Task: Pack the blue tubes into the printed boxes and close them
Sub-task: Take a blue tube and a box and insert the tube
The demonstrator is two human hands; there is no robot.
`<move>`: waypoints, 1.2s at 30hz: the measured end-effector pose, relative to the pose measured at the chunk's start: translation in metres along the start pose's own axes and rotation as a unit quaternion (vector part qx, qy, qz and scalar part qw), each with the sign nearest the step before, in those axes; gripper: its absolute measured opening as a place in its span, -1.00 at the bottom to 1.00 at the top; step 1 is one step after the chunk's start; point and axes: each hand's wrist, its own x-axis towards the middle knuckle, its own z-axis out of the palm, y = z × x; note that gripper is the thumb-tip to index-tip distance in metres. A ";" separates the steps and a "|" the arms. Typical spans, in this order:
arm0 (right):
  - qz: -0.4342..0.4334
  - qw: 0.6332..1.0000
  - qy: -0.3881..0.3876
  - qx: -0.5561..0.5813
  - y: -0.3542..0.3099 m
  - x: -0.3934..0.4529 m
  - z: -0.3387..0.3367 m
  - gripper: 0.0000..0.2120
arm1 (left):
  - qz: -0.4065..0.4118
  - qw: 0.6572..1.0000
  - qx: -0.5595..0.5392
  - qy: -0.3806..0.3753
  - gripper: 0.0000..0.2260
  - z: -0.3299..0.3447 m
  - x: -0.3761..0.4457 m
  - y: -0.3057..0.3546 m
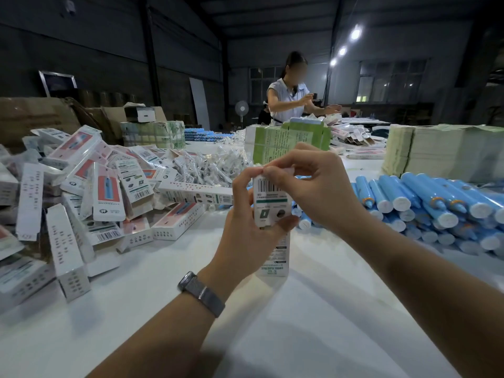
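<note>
- A heap of white printed cardboard boxes (90, 192) lies on the left of the white surface (169, 309); whether all are packed, I cannot tell.
- Left hand (245, 222) grips an upright printed box (270, 214) at centre; right hand (308, 184) pinches its top flap, so closing looks unfinished.
- Many blue plastic tubes (425, 203) wait on the right.
- Nothing blocks the reach; another person (289, 96) works behind.

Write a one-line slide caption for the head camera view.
Both hands close the top flap of an upright printed box, with packed boxes left and blue tubes right.
</note>
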 end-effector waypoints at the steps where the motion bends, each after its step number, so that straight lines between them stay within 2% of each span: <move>1: 0.000 1.000 0.004 0.010 0.000 -0.001 0.001 -0.94 | 0.000 1.000 -0.003 0.002 -0.29 0.000 0.000 0.000; 6: 0.020 0.996 0.003 0.085 0.004 -0.005 0.001 -0.78 | -0.004 1.000 -0.009 0.015 -0.32 0.000 0.001 -0.003; 11: 0.027 0.994 -0.002 0.108 0.010 -0.006 -0.002 -0.78 | -0.011 1.000 -0.005 0.017 -0.31 0.000 0.001 -0.004; 17: 0.027 0.996 -0.026 0.081 0.011 0.000 -0.008 -0.78 | -0.012 1.000 0.014 0.013 -0.26 0.002 -0.001 -0.002; 24: 0.017 0.995 -0.065 0.070 0.008 0.003 -0.009 -0.78 | 0.006 0.999 0.032 0.021 -0.10 0.000 -0.001 -0.006; 31: 0.024 0.996 -0.031 0.084 0.014 -0.001 -0.001 -0.76 | 0.000 0.999 0.021 0.025 -0.23 -0.002 0.001 -0.006; 34: 0.030 0.997 -0.027 0.063 0.014 -0.003 0.002 -0.75 | 0.000 0.999 0.024 0.028 -0.24 -0.002 0.000 -0.005; 36: 0.039 0.998 -0.029 0.038 0.014 -0.006 0.005 -0.76 | -0.001 1.000 0.017 0.024 -0.32 -0.004 -0.002 -0.005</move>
